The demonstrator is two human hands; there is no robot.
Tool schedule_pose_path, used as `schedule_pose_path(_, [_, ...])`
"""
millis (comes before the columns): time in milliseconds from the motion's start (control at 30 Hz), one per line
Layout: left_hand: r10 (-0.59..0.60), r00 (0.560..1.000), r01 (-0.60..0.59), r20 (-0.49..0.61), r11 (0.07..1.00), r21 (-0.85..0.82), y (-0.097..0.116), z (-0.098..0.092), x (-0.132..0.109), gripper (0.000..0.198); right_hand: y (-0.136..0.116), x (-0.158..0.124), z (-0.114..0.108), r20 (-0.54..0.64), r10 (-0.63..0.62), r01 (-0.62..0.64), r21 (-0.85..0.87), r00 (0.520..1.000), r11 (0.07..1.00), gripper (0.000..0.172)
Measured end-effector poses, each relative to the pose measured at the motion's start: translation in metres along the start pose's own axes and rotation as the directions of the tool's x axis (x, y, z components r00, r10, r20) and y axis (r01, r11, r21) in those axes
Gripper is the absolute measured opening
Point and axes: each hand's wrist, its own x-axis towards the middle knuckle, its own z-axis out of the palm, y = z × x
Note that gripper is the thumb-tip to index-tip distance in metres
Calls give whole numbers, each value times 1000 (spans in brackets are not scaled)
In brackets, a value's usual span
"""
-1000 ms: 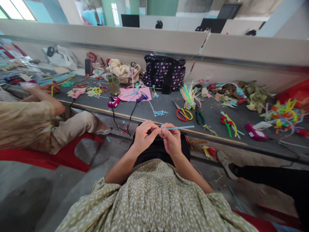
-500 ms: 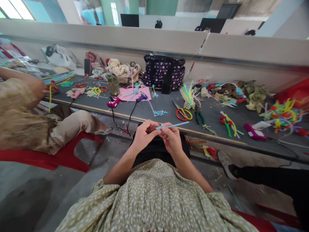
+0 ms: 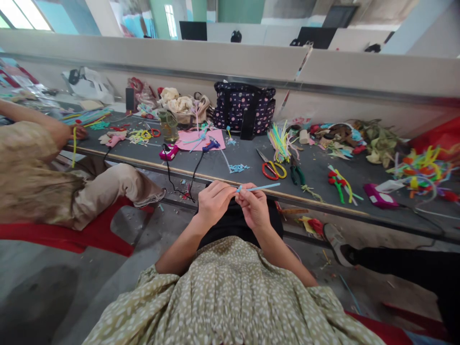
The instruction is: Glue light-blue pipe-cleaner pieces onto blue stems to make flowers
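Observation:
Between my hands, just in front of the table edge, is a light blue pipe cleaner (image 3: 265, 186), its straight free end pointing right. My right hand (image 3: 254, 206) pinches it near the left end. My left hand (image 3: 214, 203) has its fingers closed at that same end; what lies inside them is hidden. Beyond my hands on the table lie a small pile of short blue pieces (image 3: 238, 168), a blue glue gun (image 3: 211, 145) on a pink sheet (image 3: 187, 139), scissors (image 3: 272, 167) with red and yellow handles, and green-handled pliers (image 3: 296, 173).
A bundle of pale pipe cleaners (image 3: 282, 143) stands near a dark dotted bag (image 3: 244, 105). A jar (image 3: 168, 127) is left of the pink sheet. At left a person (image 3: 32, 167) sits holding a yellow strip (image 3: 74, 146). Another person's leg (image 3: 391, 261) reaches in from the right.
My left hand has turned over, its back now facing up and its fingers drawn together at the pipe cleaner's left end. My right hand stays nearly in place.

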Motion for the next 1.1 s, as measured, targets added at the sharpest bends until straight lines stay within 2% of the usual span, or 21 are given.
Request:
schedule_pose_path(200, [-61,996,63,58,997,-43,1,0,0,5,3,-2,2,-32,-50,50,7,998,999,10])
schedule_pose_path(367, [-226,962,257,152,937,-235,5,-3,4,15,2,-3,2,-23,-88,88,17,996,996,8])
schedule_pose_path(433, [-313,923,375,223,861,-343,6,-5,7,22,1,-3,3,2,-111,111,11,994,994,7])
schedule_pose_path(533, [-430,825,563,366,674,-478,6,-6,10,31,0,-3,5,32,-136,136,1,990,991,7])
schedule_pose_path(600, [-474,765,644,436,573,-507,5,-6,10,32,-1,-2,5,30,-123,123,2,992,992,7])
schedule_pose_path(633, [-484,751,660,450,555,-506,5,-5,9,31,-1,-2,4,23,-103,103,6,994,995,7])
schedule_pose_path(700, [-483,768,640,421,591,-490,4,-3,7,25,-2,-1,3,6,-47,47,15,999,999,7])
schedule_pose_path(767, [-440,836,548,329,701,-456,3,-2,3,17,-3,0,2,-1,0,0,24,1000,1000,8])
schedule_pose_path(833, [-329,920,388,211,835,-390,1,-1,0,11,-3,1,1,14,18,-18,34,1000,999,9])
schedule_pose_path(900, [-181,977,208,115,932,-297,-2,-1,-2,9,-3,2,0,37,23,-25,48,999,999,10])
schedule_pose_path(1000, [-24,999,28,25,985,-169,-4,-2,-1,12,-2,2,0,54,37,-41,68,998,997,8])
schedule_pose_path(1100, [37,999,-39,-21,996,-86,-3,-2,1,10,-2,1,0,51,34,-37,58,998,998,7])
